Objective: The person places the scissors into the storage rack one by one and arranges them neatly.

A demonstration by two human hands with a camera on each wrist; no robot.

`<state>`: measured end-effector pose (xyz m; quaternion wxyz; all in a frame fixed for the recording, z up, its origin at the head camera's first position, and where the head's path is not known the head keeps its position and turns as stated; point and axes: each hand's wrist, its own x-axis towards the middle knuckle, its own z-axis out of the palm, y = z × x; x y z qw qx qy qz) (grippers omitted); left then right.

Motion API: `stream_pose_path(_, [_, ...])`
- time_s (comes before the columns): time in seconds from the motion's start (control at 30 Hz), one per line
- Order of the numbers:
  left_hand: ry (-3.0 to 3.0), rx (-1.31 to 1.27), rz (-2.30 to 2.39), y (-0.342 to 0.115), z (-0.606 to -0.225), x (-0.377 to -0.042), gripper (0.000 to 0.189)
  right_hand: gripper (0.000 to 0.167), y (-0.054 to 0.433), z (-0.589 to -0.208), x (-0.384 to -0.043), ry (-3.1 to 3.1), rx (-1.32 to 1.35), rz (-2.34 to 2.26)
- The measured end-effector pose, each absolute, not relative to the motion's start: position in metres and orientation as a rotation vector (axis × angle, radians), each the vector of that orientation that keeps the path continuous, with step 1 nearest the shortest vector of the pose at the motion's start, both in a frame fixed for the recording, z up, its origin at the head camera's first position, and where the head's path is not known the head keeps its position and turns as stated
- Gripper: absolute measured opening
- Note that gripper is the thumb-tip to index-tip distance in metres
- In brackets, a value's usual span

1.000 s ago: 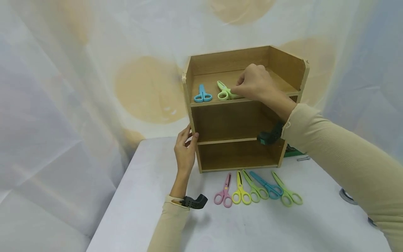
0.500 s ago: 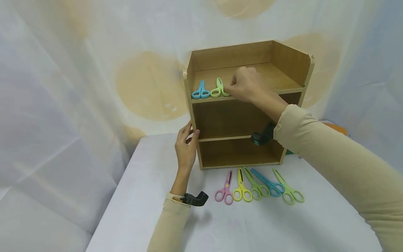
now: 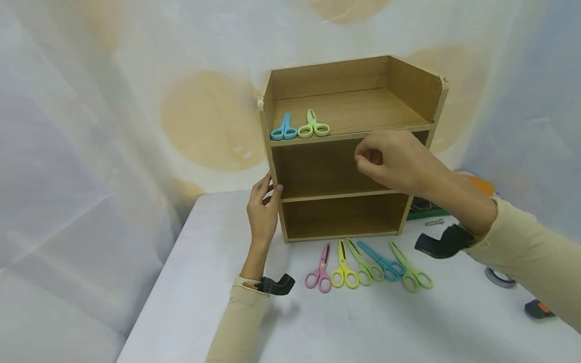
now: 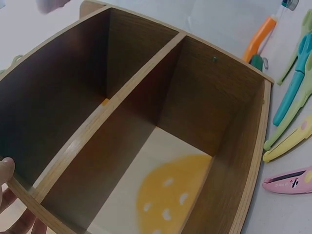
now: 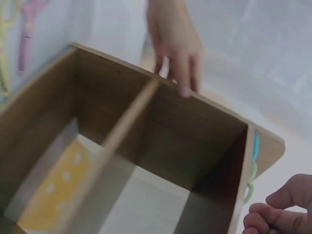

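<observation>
Hovering apart from the shelf edge: right hand.

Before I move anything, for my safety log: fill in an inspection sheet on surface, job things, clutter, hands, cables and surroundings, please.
Surface: white table.
Job things: shelf, upright; blue scissors and green scissors on its top tier; pink pair, yellow pair, green pair, blue pair and second green pair on the table in front.
Clutter: orange item right of the shelf, partly hidden; clip, grey ring, black-and-orange tool at right.
Hands: left hand grips the shelf's left side; right hand, fingers curled, is before the shelf, nothing seen in it.
Cables: nothing seen.
Surroundings: pale sheeting with tan spots behind.
</observation>
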<state>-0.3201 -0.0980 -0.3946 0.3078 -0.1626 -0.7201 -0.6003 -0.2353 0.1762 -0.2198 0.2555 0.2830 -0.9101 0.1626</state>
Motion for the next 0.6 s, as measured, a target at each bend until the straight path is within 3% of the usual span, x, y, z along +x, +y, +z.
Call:
stream_pose_path(0.4, [-1.915, -0.414, -1.628, -0.094, -0.373, -0.289, 0.046, 0.011, 0.227, -0.312, -0.185, -2.641, 0.798, 0.387])
stream_pose_path(0.6, [-1.909, -0.428, -1.626, -0.098, -0.388, -0.304, 0.048, 0.013, 0.249, -0.35, -0.177, -2.78, 0.688, 0.435])
